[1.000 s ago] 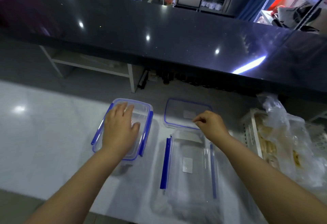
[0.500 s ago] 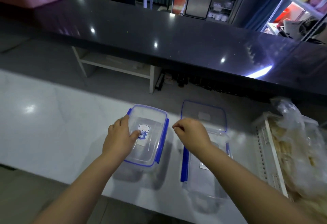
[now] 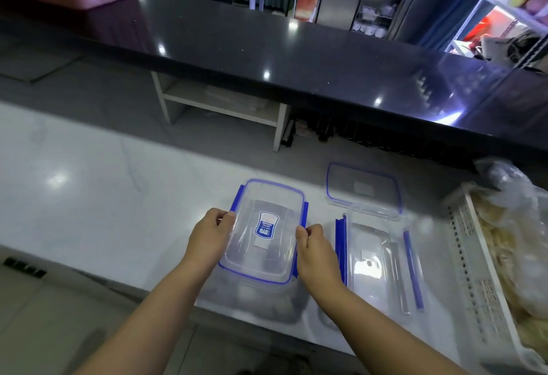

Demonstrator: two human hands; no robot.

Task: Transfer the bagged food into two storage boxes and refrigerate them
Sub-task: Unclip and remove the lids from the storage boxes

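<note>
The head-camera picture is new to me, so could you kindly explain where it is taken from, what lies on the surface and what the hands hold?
There is no machine here: these are a person's two bare hands. The picture comes from one wide-angle camera worn on the person's head, looking forward and down, so the arms reach in from the bottom edge. On the white counter stands a clear lidded box with blue clips. The left hand grips its left side and the right hand grips its right side, fingers curled at the clips. To its right lies an open box, with its loose lid just beyond it. At the far right a white basket holds the bagged food. A dark raised counter runs behind.
</note>
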